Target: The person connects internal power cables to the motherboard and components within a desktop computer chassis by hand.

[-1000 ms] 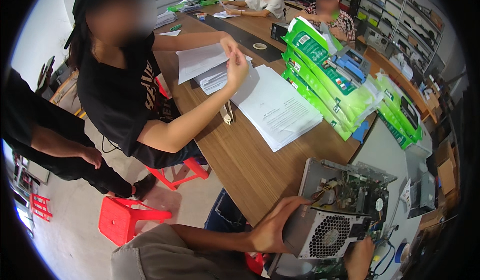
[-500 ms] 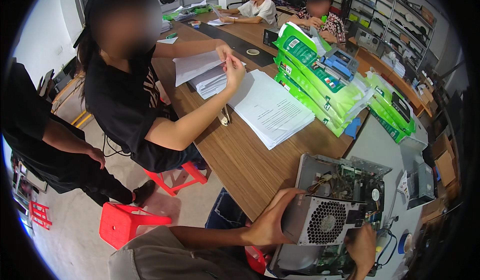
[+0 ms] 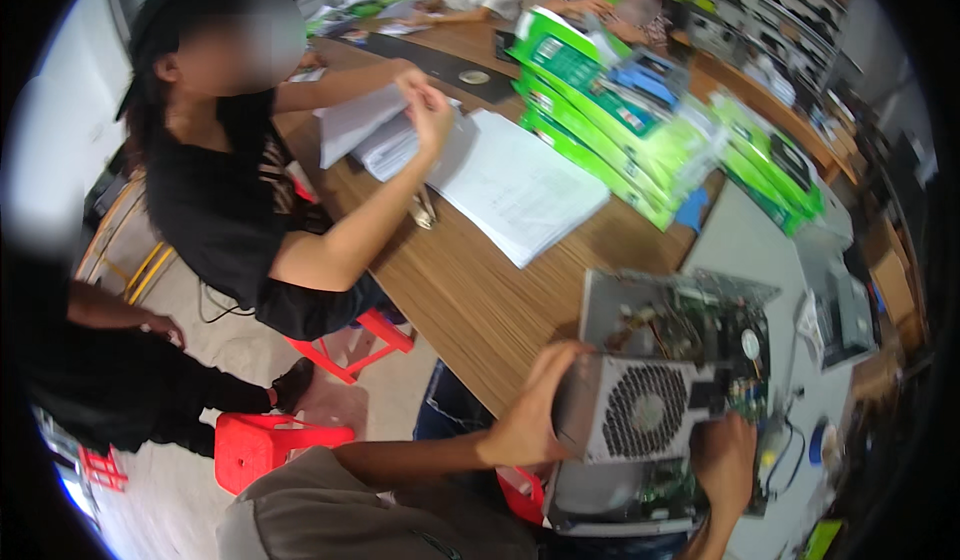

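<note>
A silver power supply (image 3: 645, 412) with a honeycomb fan grille stands raised at an angle over an opened computer case (image 3: 602, 305). My left hand (image 3: 535, 410) wraps round its left side, the thumb along the upper edge. At the opposite side, by the dark socket area, my right hand (image 3: 722, 460) is curled against the unit; its fingertips are partly hidden. Bundled wires (image 3: 635, 330) run behind the power supply. Green circuit board (image 3: 670, 485) shows inside the case beneath it.
Paper stacks (image 3: 520, 185) lie on the wooden table (image 3: 470, 310), where a person in black (image 3: 215, 190) handles sheets. Green packages (image 3: 600, 110) are piled beyond the case. A cable (image 3: 795, 460) lies to the right. Red stools (image 3: 250, 450) stand at the left.
The whole view has shifted, so the table and case appear higher and slightly left, with some blur. Both hands stay at the power supply, which keeps about the same tilt.
</note>
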A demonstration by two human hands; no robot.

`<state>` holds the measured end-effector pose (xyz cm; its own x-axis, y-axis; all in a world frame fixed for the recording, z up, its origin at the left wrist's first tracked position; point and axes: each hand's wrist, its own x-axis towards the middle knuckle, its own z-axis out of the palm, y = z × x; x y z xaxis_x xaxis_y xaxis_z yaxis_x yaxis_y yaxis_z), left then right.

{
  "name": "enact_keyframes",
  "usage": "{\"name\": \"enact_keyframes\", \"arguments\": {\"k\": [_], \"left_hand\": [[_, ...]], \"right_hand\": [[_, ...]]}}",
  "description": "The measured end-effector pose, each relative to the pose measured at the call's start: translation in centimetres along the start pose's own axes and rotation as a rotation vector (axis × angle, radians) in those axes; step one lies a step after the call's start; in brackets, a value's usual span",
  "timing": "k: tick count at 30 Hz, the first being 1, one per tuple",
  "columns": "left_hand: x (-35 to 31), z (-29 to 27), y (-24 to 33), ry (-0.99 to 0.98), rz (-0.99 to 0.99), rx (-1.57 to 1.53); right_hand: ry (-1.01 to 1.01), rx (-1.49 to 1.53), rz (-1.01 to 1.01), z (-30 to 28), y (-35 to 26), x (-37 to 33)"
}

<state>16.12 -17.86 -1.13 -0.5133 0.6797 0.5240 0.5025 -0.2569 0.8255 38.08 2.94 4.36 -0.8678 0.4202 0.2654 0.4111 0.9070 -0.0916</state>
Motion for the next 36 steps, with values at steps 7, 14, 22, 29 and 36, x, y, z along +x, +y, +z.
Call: {"name": "enact_keyframes", "arguments": {"k": [7, 14, 22, 29, 36], "left_hand": [[-1.8, 0.3, -3.0, 0.089, -0.136, -0.040], [-0.4, 0.7, 0.0, 0.034, -0.172, -0.019], [1.1, 0.2, 0.0, 0.073, 0.233, 0.217], [4.3, -1.2, -0.9, -0.061, 0.626, 0.259], [6.6, -1.3, -2.6, -0.217, 0.978, 0.144]], "right_hand": [[-0.418, 0.029, 0.098, -2.2, -2.4, 5.0], [-0.364, 0.248, 0.075, -3.0, -0.7, 2.6], [0.020, 1.081, 0.206, -4.0, -0.9, -0.6], [0.001, 1.373, 0.334, -3.0, -1.0, -1.3], [-0.023, 1.555, 0.606, -4.2, -3.2, -0.7]]}}
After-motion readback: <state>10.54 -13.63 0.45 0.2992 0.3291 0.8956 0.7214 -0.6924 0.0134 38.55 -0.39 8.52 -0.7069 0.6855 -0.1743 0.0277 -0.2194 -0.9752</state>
